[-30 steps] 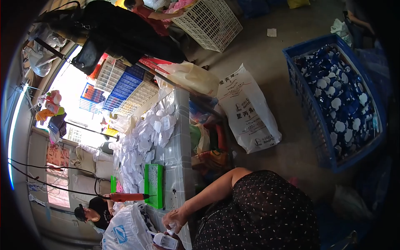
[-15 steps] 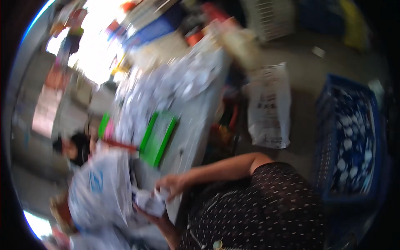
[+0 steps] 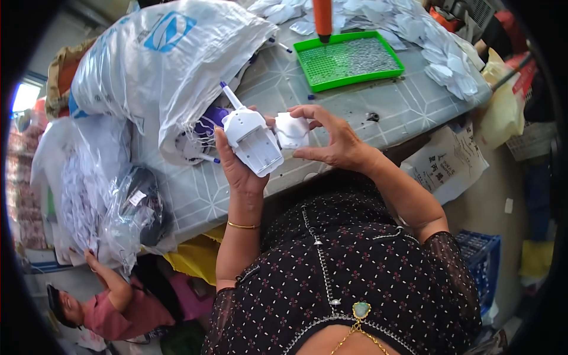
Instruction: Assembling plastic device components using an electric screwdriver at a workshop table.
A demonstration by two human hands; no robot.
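In my left hand (image 3: 247,182) is a white plastic housing (image 3: 254,145) with a thin stem that ends in a blue tip. Its open rectangular recess faces up. My right hand (image 3: 343,142) pinches a smaller white plastic piece (image 3: 292,131), rounded in shape, between thumb and fingers just right of the housing. Left of my hands gapes the mouth of a large white woven sack (image 3: 154,65), where purple parts (image 3: 212,120) and blue-tipped white stems show. Beyond my hands an orange power screwdriver (image 3: 322,19) hangs tip down over a green tray (image 3: 356,80) of small metal screws.
Many flat white plastic pieces (image 3: 408,21) are heaped along the table's (image 3: 408,97) far right. Clear bags (image 3: 89,189) of white parts lie at left. Below them, a person in a dark red shirt (image 3: 127,310) works. A blue crate (image 3: 480,260) stands on the floor at right.
The view has swung round, and the picture is now sharper. My hands have come away from the sack's mouth, each with a white piece held side by side.
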